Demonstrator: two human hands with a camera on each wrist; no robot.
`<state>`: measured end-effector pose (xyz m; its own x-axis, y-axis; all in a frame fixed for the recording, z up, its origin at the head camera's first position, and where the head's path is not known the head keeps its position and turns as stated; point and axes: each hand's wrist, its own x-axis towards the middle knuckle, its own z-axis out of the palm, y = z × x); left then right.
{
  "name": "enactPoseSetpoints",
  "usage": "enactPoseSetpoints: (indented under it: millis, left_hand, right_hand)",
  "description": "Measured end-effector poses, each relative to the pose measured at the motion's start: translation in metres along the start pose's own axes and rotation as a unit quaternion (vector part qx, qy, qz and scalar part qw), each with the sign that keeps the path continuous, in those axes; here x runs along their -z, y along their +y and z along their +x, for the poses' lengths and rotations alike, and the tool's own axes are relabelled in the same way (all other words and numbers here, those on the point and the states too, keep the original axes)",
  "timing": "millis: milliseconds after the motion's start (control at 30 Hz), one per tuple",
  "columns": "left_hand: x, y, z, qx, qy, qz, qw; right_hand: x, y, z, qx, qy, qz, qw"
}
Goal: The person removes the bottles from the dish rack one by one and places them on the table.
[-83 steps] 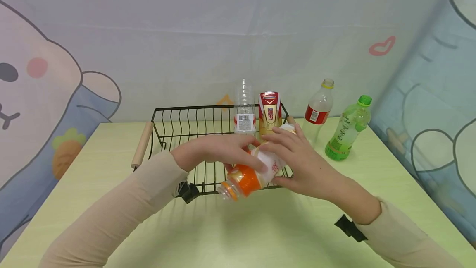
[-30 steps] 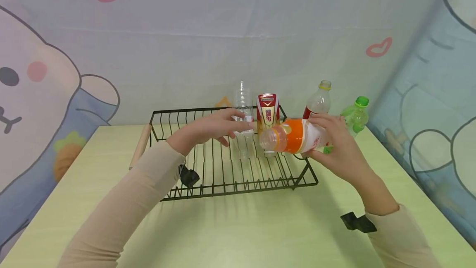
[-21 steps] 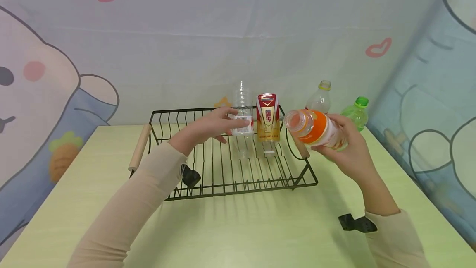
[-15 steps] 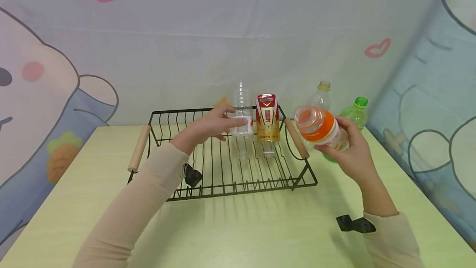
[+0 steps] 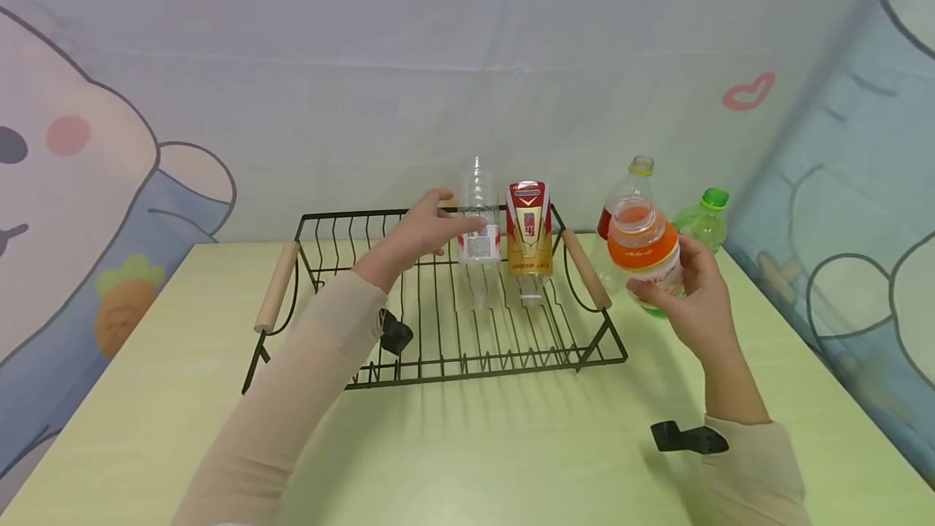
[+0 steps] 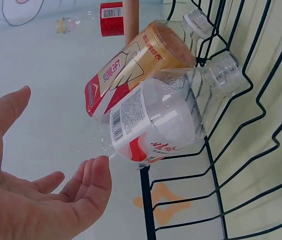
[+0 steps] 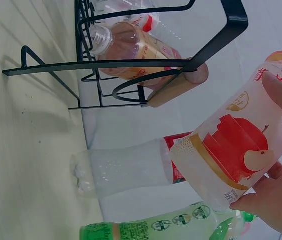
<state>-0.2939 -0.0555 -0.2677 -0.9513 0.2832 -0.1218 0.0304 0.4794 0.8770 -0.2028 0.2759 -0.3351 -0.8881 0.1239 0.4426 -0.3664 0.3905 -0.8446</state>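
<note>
Just right of the black wire rack with wooden handles (image 5: 467,375), my right grip (image 5: 700,300) is grasping the capless orange-and-white plastic bottle (image 5: 643,248), which I'd judge light, squeezable and slick, best held gently round its white body, my left grip (image 5: 420,229) holding nothing.

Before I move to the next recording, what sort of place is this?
Probably an indoor tabletop filming corner: a cartoon-print backdrop stretches behind a pale table, where a wire rack sits. Whether it's a home or studio, I can't tell.
</note>
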Motion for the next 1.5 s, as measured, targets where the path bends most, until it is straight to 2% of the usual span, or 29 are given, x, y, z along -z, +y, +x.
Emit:
enactPoseSetpoints:
  millis: [133,433,733,1033,1267,1500]
  left_hand:
    - [-0.004,0.000,0.005,0.005,0.015,-0.002,0.9999]
    - [-0.013,-0.002,0.012,-0.002,0.037,-0.015,0.9992]
    - [-0.015,-0.007,0.015,-0.003,0.057,-0.014,0.9983]
    - [-0.019,-0.015,0.022,-0.014,0.075,-0.018,0.9970]
    - [-0.025,-0.022,0.027,-0.017,0.073,-0.030,0.9967]
    - [-0.030,-0.026,0.031,-0.011,0.062,-0.008,0.9980]
  right_hand:
    - [0.001,0.002,-0.002,-0.002,0.003,0.013,0.9999]
    - [0.001,0.007,0.000,-0.018,0.012,0.000,0.9998]
    - [0.000,0.010,0.000,-0.049,0.002,0.001,0.9988]
    - [0.001,0.017,0.002,-0.096,0.012,0.007,0.9953]
    - [0.001,0.026,0.002,-0.117,0.006,0.010,0.9930]
    - [0.003,0.034,0.003,-0.122,0.001,0.014,0.9924]
